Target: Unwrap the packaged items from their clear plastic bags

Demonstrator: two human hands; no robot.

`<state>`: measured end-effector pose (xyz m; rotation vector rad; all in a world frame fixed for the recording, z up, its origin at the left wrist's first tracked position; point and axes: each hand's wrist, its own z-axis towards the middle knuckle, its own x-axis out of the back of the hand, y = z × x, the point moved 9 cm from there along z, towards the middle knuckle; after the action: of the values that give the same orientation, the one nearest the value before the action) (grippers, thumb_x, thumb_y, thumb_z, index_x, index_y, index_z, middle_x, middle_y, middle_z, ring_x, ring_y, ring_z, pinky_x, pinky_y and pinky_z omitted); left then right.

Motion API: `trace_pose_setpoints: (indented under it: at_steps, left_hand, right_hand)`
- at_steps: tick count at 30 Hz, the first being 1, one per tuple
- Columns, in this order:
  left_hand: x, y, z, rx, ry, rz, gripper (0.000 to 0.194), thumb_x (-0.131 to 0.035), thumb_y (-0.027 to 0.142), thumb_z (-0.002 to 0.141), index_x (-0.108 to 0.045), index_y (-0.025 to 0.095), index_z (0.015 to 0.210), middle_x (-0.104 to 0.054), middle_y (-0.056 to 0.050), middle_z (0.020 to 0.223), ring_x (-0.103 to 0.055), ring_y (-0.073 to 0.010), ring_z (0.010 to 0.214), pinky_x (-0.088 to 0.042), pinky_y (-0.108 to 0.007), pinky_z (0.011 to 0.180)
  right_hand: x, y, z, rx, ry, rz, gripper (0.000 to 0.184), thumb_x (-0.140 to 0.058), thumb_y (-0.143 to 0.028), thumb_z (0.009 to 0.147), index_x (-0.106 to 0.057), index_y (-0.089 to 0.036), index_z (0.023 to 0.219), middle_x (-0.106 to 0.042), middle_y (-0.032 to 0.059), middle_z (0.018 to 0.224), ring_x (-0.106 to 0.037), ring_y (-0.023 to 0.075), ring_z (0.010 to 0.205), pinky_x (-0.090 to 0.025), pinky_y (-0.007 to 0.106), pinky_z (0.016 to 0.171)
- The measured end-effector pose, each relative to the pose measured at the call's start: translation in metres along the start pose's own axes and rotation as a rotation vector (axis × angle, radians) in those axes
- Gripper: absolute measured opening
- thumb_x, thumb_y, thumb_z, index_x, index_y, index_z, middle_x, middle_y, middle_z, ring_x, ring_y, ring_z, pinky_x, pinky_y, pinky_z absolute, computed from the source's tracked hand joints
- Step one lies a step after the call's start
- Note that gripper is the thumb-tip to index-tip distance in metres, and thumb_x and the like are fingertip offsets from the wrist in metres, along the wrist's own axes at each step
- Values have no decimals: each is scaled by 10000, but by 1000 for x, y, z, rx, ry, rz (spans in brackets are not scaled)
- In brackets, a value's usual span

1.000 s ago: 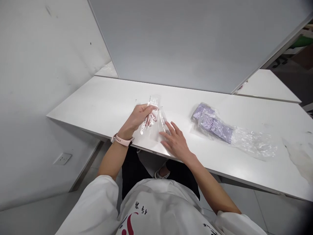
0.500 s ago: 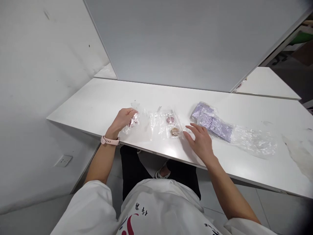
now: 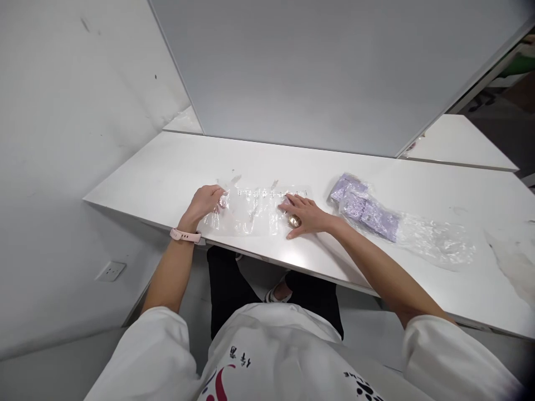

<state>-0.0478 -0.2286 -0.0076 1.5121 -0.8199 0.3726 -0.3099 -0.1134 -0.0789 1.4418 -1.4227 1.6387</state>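
Clear plastic packaging point(image 3: 264, 214) lies flat on the white desk point(image 3: 146, 172), close to the front edge, stretched out between my two hands. It's creased and shiny, with a row of small dark marks along its far edge. Can't tell if it's one piece or several.

Left hand point(image 3: 204, 201): on the packaging's left end, thumb and index pinching the film, other fingers curled in. Pinkish item point(image 3: 222, 201) right at those fingertips, under or inside the film; too glossy to say which.

Right hand point(image 3: 307, 215): palm down over the right end, fingers spread and reaching left, thumb set apart toward the front edge. Round gold-coloured item point(image 3: 294, 221) shows in the gap between thumb and index, partly covered by my hand. Can't tell whether the palm presses on it.

Right of that hand, well apart from the packaging: purple packets point(image 3: 379, 221) in clear wrap, bunched together. Loose end of the wrap point(image 3: 443, 245) trails right across the desk.

Pale pink wristband point(image 3: 186, 235) on my left wrist. Tall grey panel point(image 3: 292, 72) stands along the desk's far side. Wall socket point(image 3: 111, 271) low on the left.
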Motion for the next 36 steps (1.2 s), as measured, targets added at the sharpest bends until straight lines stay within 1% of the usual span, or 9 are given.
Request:
trace_pose_setpoints:
  at_steps: [5,8,12,14,18,22,26,30,36]
  left_hand:
    - [-1,-22,18,26,12,170,255,-467,320,890,-691,201,860,-760,-46,793,-643,-159,530,-468,-279,589]
    - [2,-30,26,86,65,341,304,-436,298,922,-715,190,977,-768,-110,979,-730,-271,840,-526,-377,781]
    - [4,4,13,-72,406,608,511,-465,277,949,-510,109,1429,-410,-231,1554,-322,-407,1474,-286,-576,1159]
    - [-26,22,0,-220,373,603,597,-454,315,976,-381,103,1528,-252,-205,1642,-169,-367,1539,-178,-541,1228]
    - [-126,26,-26,-405,-122,583,643,-410,491,1001,-351,190,1566,-204,-143,1673,-112,-363,1554,-128,-576,1236]
    - [-156,14,-33,-453,-221,634,677,-350,573,1003,-256,274,1603,-117,-88,1696,-13,-360,1562,-13,-646,1215]
    - [-142,3,-13,-440,-228,669,654,-312,565,1005,-245,312,1604,-136,-39,1694,-23,-339,1565,-15,-640,1216]
    - [-104,-25,27,-315,-164,697,632,-286,521,1009,-280,287,1596,-170,-51,1686,-59,-337,1564,-28,-665,1206]
    - [-7,-69,94,-33,31,636,681,-438,596,929,-420,262,1522,-252,-107,1663,-118,-446,1531,-68,-750,1162]
  right_hand:
    - [11,8,-8,65,142,56,745,-771,-645,720,-579,-298,1351,-461,138,1489,-444,379,1317,-393,562,1059]
    - [15,11,-13,32,247,143,623,-749,-583,781,-596,-280,1303,-524,132,1374,-518,317,1209,-446,484,1016]
    - [15,17,-14,-75,303,206,527,-733,-535,823,-603,-268,1258,-410,138,1491,-483,314,1280,-455,448,1011]
    - [16,15,-10,-92,289,190,524,-750,-514,814,-595,-267,1250,-456,132,1454,-483,315,1284,-461,439,992]
    - [18,12,2,-129,247,184,598,-752,-523,801,-540,-272,1300,-567,104,1291,-615,262,1048,-498,371,814]
    - [18,12,9,-164,246,267,619,-772,-483,773,-533,-259,1298,-660,56,1123,-632,224,886,-459,336,752]
    - [21,8,4,-151,242,536,454,-771,-407,764,-610,-236,1152,-670,-17,825,-598,177,756,-425,295,691]
    - [54,16,-34,-160,380,796,436,-791,-439,731,-655,-232,1090,-646,-23,787,-549,138,669,-412,270,613]
    - [101,134,-159,-433,993,1158,340,-791,-419,723,-653,-251,984,-555,-58,662,-483,86,527,-375,215,458]
